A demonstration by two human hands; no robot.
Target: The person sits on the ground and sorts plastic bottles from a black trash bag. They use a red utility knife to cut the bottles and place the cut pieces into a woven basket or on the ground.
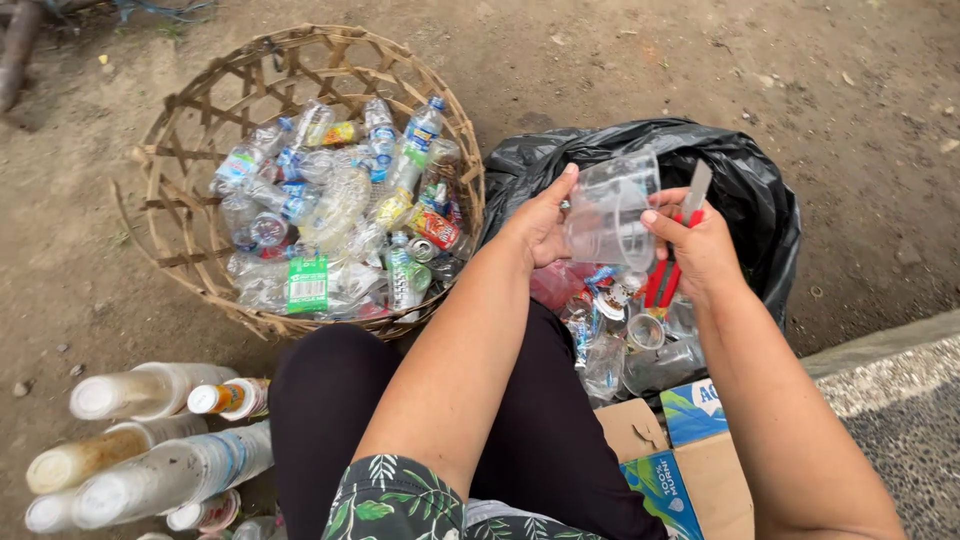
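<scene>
A clear plastic cup (pixel 610 215) sits gripped between both hands above the open black bag (pixel 745 175), left hand (pixel 540 225) curled round its side, right hand (pixel 700 245) also pinching a red-handled cutter (pixel 680 235), woven basket (pixel 190 200) of bottles alongside.

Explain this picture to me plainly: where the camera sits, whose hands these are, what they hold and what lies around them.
The camera sits on a person's head and looks down at their own arms and lap. The left hand and the right hand hold a clear plastic cup between them; the right hand also grips a red-handled cutter. Below is an open black bag of cups. A woven basket of crushed bottles stands on the dirt, stacked cups lie at lower left, and a cardboard box at lower right.
</scene>
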